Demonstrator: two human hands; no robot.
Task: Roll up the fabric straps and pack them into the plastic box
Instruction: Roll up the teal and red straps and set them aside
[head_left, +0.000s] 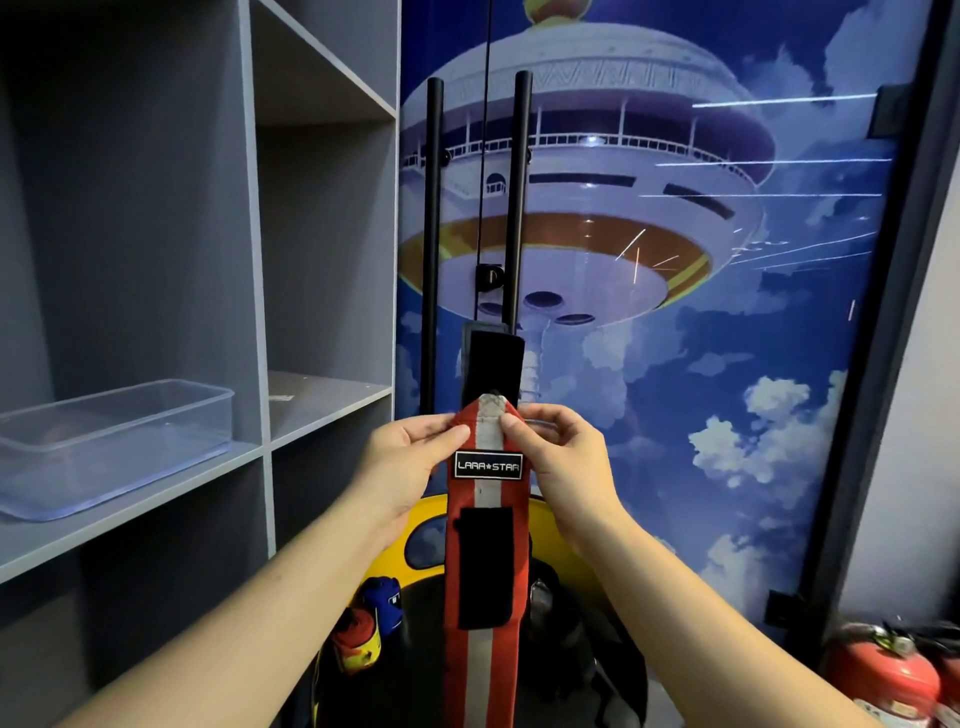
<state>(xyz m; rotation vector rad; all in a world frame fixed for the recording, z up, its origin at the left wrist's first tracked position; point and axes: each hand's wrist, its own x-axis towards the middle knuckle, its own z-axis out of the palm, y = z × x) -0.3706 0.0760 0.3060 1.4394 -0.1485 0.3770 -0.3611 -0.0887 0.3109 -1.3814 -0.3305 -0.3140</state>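
Red fabric strap (485, 525) with a grey centre stripe hangs upright before the person, one only; its folded top end is pinched by the left hand (415, 457) and the right hand (558, 457). Two rolled straps, one blue (383, 603) and one red-yellow (356, 642), lie below. One clear plastic box (111, 441) sits on the grey shelf (156, 512); its contents are unclear.
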